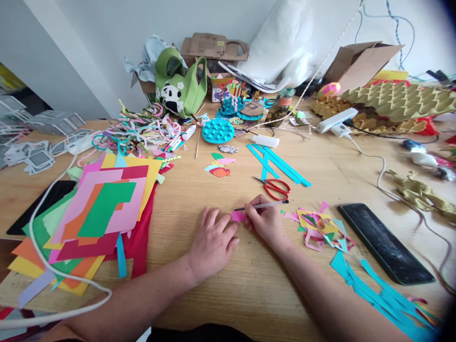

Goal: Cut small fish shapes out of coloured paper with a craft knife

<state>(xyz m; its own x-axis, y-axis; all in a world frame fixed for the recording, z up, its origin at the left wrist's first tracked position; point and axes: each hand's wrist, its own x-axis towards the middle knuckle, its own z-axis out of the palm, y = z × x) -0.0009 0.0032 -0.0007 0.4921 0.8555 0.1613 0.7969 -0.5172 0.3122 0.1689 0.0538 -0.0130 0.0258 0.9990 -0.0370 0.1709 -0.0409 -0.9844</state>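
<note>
My left hand (213,240) lies flat on the wooden table (235,294), fingers spread, its fingertips pressing the edge of a small pink paper cut-out (238,216). My right hand (265,222) is closed around a pen (274,204), whose tip rests on the pink piece. Red-handled scissors (276,188) lie just beyond my right hand. Paper fish cut-outs (220,167) sit farther back.
A stack of coloured paper sheets (103,209) lies to the left, with a white cord (53,270) over it. Paper scraps (320,228), a dark phone (384,243) and teal strips (377,289) are to the right. Boxes, a green panda bag (180,88) and craft clutter line the back.
</note>
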